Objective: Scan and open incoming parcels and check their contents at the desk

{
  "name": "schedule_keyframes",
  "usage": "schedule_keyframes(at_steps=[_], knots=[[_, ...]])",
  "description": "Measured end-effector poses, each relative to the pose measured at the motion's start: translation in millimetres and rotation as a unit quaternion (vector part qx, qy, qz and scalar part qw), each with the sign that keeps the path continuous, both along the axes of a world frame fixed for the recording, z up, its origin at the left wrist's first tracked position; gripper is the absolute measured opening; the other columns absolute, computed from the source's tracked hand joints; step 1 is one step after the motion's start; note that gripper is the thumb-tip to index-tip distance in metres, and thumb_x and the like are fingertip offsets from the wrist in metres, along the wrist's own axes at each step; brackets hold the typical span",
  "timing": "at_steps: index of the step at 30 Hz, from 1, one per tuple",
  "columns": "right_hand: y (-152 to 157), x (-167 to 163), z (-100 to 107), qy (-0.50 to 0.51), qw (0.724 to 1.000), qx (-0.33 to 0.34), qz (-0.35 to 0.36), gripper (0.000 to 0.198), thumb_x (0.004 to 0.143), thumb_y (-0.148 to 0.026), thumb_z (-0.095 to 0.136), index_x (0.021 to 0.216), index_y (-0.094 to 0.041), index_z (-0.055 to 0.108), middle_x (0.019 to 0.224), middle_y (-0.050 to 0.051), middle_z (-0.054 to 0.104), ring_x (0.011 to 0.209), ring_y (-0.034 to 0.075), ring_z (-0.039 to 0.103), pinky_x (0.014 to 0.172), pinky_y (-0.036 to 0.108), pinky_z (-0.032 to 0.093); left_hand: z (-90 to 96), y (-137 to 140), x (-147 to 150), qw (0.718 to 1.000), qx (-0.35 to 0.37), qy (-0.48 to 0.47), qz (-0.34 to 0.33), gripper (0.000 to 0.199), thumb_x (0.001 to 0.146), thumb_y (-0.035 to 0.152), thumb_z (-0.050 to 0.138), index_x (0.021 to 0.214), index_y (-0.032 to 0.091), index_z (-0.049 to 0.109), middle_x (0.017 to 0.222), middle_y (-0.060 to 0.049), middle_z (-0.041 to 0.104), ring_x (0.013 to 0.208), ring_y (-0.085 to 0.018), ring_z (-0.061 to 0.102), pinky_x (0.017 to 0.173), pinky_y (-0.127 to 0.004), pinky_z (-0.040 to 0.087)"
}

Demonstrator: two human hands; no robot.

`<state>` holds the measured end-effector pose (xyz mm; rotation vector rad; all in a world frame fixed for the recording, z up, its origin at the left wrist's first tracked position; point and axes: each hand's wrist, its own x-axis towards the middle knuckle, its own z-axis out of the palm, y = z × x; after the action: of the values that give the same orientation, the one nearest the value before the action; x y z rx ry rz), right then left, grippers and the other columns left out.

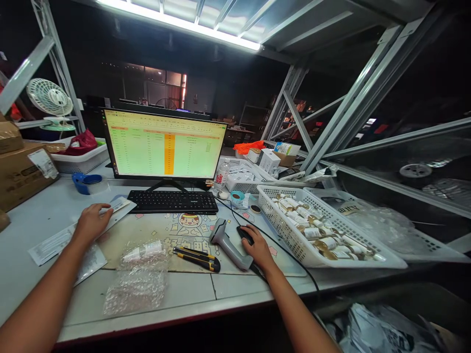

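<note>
Currently the right hand (260,251) is curled over the black mouse (246,236), fingers draped on its top, at the right of the mat (123,229). The left hand (91,223) lies palm down with bent fingers at the white packet (120,203), just left of the keyboard (172,202); whether it pinches the packet or only rests on it, I cannot tell. Between the hands, the grey scanner (230,246) lies beside the mouse, and the yellow and black cutter (197,259) lies left of the scanner. Nearer the front edge of the table (191,288), bubble wrap (138,284) overlaps the mat. Behind the keyboard stands the lit monitor (165,144), showing a spreadsheet with an orange column. To the right, a white basket (276,221) holds many small bottles (318,230) with white labels
</note>
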<state>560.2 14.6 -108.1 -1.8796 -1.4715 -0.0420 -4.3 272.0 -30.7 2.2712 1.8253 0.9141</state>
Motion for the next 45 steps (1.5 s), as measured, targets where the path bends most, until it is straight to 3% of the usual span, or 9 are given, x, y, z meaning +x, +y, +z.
schedule_keyframes(at_steps=[6, 11, 14, 19, 25, 30, 35, 40, 45], knots=[[0, 0, -1, -0.001, 1.000, 0.007, 0.001, 0.049, 0.086, -0.033, 0.050, 0.127, -0.018, 0.072, 0.144, 0.014, 0.059, 0.133, 0.030, 0.058, 0.119, 0.051, 0.043, 5.5, 2, 34, 0.994, 0.037, 0.014, -0.099, 0.051, 0.092, 0.052, 0.043, 0.111, 0.013, 0.070, 0.119, -0.016, 0.071, 0.117, -0.032, 0.063, 0.109, -0.048, 0.046], [1, -1, -3, 0.001, 1.000, 0.011, -0.001, 0.049, 0.085, -0.033, 0.052, 0.127, -0.019, 0.072, 0.143, 0.013, 0.060, 0.131, 0.030, 0.060, 0.118, 0.051, 0.045, 32.9, -5, 139, 0.933, 0.054, 0.142, -0.325, 0.045, 0.097, 0.046, 0.044, 0.112, 0.015, 0.073, 0.128, -0.015, 0.067, 0.121, -0.030, 0.060, 0.110, -0.047, 0.045], [2, -2, -3, -0.001, 1.000, 0.021, 0.001, 0.049, 0.084, -0.034, 0.052, 0.126, -0.018, 0.072, 0.141, 0.014, 0.061, 0.130, 0.030, 0.060, 0.117, 0.051, 0.045, 42.0, -12, 208, 0.893, 0.026, 0.209, -0.399, 0.037, 0.095, 0.043, 0.052, 0.100, 0.018, 0.078, 0.142, -0.013, 0.060, 0.130, -0.032, 0.054, 0.112, -0.050, 0.044], [2, -4, -5, -0.001, 0.999, 0.040, 0.007, 0.049, 0.083, -0.033, 0.052, 0.124, -0.017, 0.073, 0.138, 0.014, 0.062, 0.130, 0.029, 0.059, 0.118, 0.050, 0.045, 29.4, -15, 287, 0.855, -0.036, 0.273, -0.440, 0.033, 0.090, 0.045, 0.061, 0.085, 0.019, 0.081, 0.160, -0.009, 0.047, 0.146, -0.041, 0.036, 0.113, -0.064, 0.037], [0, -7, -2, 0.009, 1.000, 0.028, 0.006, 0.046, 0.085, -0.031, 0.053, 0.125, -0.020, 0.072, 0.140, 0.013, 0.060, 0.129, 0.029, 0.059, 0.118, 0.049, 0.044, 17.0, -19, 327, 0.845, -0.052, 0.297, -0.442, 0.034, 0.090, 0.042, 0.058, 0.088, 0.019, 0.082, 0.164, -0.008, 0.042, 0.151, -0.043, 0.027, 0.116, -0.065, 0.031], [-1, -8, 0, 0.003, 1.000, 0.025, 0.005, 0.047, 0.085, -0.032, 0.053, 0.126, -0.019, 0.072, 0.141, 0.013, 0.061, 0.131, 0.028, 0.059, 0.117, 0.047, 0.045, 15.0, -20, 332, 0.844, -0.043, 0.301, -0.442, 0.034, 0.089, 0.042, 0.060, 0.084, 0.016, 0.081, 0.157, -0.011, 0.052, 0.148, -0.045, 0.031, 0.116, -0.066, 0.031], [-2, -8, 3, 0.008, 0.999, 0.035, 0.002, 0.048, 0.085, -0.034, 0.052, 0.126, -0.019, 0.071, 0.143, 0.013, 0.060, 0.132, 0.029, 0.058, 0.117, 0.049, 0.045, 19.3, -18, 309, 0.859, -0.014, 0.268, -0.436, 0.034, 0.092, 0.044, 0.059, 0.086, 0.018, 0.080, 0.164, -0.006, 0.043, 0.152, -0.042, 0.027, 0.118, -0.062, 0.032], [-1, -6, 1, -0.001, 0.999, 0.047, -0.022, 0.049, 0.087, -0.037, 0.050, 0.126, -0.016, 0.071, 0.140, 0.016, 0.060, 0.130, 0.031, 0.058, 0.117, 0.052, 0.044, 26.3, -3, 239, 0.898, 0.009, 0.219, -0.382, 0.038, 0.097, 0.047, 0.053, 0.089, 0.019, 0.078, 0.161, -0.006, 0.047, 0.147, -0.034, 0.037, 0.117, -0.053, 0.038], [3, 2, -6, -0.007, 0.999, 0.034, -0.004, 0.048, 0.087, -0.039, 0.051, 0.126, -0.020, 0.072, 0.141, 0.014, 0.060, 0.128, 0.030, 0.060, 0.115, 0.051, 0.046, 24.4, 3, 138, 0.951, 0.015, 0.187, -0.247, 0.033, 0.096, 0.044, 0.053, 0.098, 0.020, 0.074, 0.154, -0.007, 0.054, 0.141, -0.030, 0.044, 0.117, -0.047, 0.038]])
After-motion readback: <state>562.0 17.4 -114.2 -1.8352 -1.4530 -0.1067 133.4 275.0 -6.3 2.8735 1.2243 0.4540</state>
